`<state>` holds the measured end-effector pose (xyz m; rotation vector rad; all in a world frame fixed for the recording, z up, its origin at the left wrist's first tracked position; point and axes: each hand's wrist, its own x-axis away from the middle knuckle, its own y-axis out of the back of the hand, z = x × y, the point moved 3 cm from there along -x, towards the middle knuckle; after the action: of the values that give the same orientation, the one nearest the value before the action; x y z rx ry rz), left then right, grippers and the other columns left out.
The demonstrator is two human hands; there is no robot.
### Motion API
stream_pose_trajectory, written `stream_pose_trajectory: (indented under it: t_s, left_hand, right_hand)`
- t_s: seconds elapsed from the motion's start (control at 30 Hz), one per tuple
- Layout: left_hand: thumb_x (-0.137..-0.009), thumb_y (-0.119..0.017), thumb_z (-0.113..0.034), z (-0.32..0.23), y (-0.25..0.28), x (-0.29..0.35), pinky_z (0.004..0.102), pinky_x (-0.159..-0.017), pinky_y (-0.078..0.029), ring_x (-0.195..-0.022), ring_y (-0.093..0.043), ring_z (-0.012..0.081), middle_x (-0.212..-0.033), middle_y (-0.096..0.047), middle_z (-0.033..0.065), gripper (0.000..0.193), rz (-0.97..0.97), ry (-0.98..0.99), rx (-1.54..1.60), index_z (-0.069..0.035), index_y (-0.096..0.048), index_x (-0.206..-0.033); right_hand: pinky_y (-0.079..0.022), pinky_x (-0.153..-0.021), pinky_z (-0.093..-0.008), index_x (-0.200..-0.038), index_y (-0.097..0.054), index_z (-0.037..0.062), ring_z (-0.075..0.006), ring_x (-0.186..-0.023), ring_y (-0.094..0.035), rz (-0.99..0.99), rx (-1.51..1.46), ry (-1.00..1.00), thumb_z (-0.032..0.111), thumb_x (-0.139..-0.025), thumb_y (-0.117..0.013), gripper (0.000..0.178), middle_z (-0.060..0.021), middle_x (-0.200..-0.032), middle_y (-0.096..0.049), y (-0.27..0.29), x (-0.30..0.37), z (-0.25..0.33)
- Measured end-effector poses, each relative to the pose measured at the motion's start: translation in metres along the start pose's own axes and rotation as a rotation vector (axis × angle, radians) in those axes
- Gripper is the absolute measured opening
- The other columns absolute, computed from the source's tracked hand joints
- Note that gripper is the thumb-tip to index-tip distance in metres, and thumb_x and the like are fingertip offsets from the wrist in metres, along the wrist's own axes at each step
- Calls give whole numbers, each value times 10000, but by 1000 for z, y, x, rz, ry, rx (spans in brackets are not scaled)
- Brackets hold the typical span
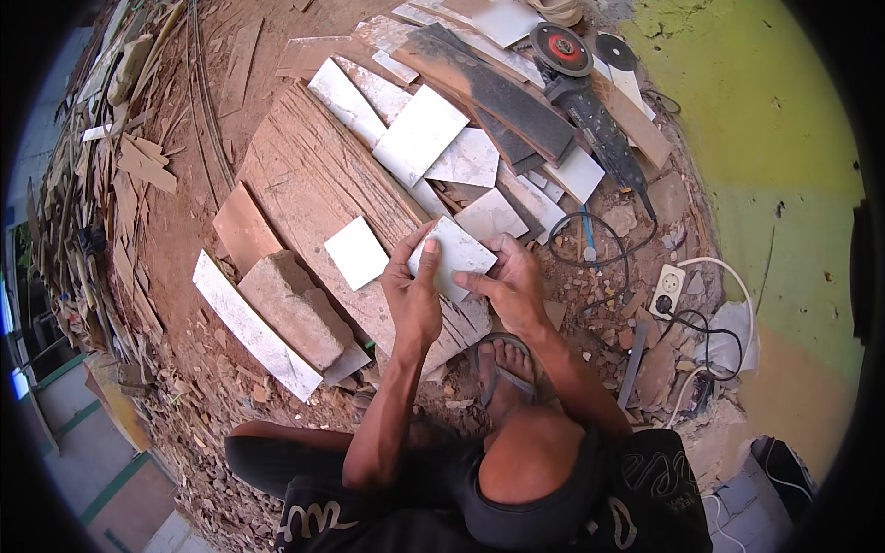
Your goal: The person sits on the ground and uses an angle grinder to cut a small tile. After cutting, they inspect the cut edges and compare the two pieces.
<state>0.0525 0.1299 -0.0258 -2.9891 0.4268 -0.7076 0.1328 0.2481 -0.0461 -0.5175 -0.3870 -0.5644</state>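
Between both hands I hold a white tile piece [452, 256] above the near end of a grooved wooden board [323, 175]. My left hand [412, 290] is closed on its left edge, thumb lying on the face. My right hand [513, 288] grips the right edge, its thumb near the lower corner. A smaller white square tile [357, 253] lies on the board, left of my hands. Beyond the held piece are more cut tiles, among them a white one [420, 134] and a speckled one [491, 217].
An angle grinder [590, 111] rests on dark planks at the upper right, its cable looping toward a white socket strip [666, 289]. Left of the board sit a rough stone block [290, 309] and a long white tile strip [253, 323]. Rubble covers the ground; a yellow-green wall [756, 138] stands right.
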Motion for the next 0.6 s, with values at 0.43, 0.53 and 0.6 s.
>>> stream_pose_trajectory:
  t_s: [0.43,0.53,0.6]
  left_hand:
    - [-1110,-488,-295,19,2,-5,259,-812,-524,-904,-642,92,-1042,-717,59,400,-51,-37,73,31,-642,-1284]
    - [-1120,-443,-282,12,2,-5,305,-899,-524,-1024,-658,149,-1137,-698,94,394,-20,-56,-52,16,-608,-1318]
    - [-1122,-419,-283,6,1,-7,370,-1010,-485,-1165,-624,222,-1252,-660,161,403,19,-85,-184,1,-589,-1353]
  right_hand:
    - [-495,-677,-314,-871,-642,-12,-136,-732,-597,-116,555,-39,454,-1040,-601,497,-68,-811,-664,1,-29,9]
    - [-524,-881,-337,-1171,-635,-31,-176,-962,-653,-25,-281,-272,503,-1083,-471,565,-119,-1076,-692,-6,-24,0]
    - [-498,-1018,-384,-1349,-531,-16,-223,-1153,-626,156,-516,-344,529,-1091,-386,620,-129,-1255,-638,-10,-23,-4]
